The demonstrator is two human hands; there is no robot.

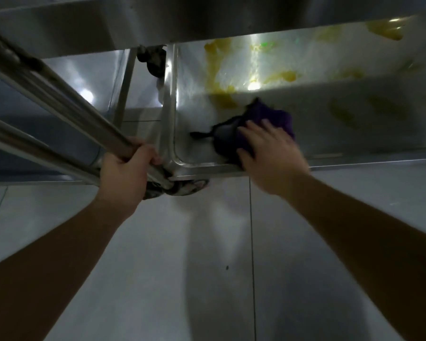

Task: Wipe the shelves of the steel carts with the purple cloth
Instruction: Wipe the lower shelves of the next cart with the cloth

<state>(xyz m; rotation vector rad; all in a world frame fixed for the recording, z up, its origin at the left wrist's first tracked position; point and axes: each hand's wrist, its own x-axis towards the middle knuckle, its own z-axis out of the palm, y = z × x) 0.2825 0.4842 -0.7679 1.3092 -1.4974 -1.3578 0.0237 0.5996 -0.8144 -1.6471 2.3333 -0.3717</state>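
The person leans low over the bottom shelf of a steel cart; the right hand lies spread and flat on the purple cloth, fingers extended, pressing it down near the shelf's front left corner, just inside the raised rim; it presses rather than clenches. The left hand is clenched around the cart's slanted steel tube close to where it meets the corner, seemingly steadying the cart.

The cloth is bunched and rumpled under the palm, a dark tail of it trailing out to the left — soft, light stuff that will fold and drag wherever the hand pushes; I would judge it best worked from above with a flat palm over its middle, so that more of it stays in contact with the metal. The steel looks smooth and slick, so the cloth should slide easily.

Yellow smears streak the shelf beyond the cloth, towards the back and off to the right — most of this shelf still seems unwiped. A caster wheel shows under the corner; the cart could roll if the left hand lets go.
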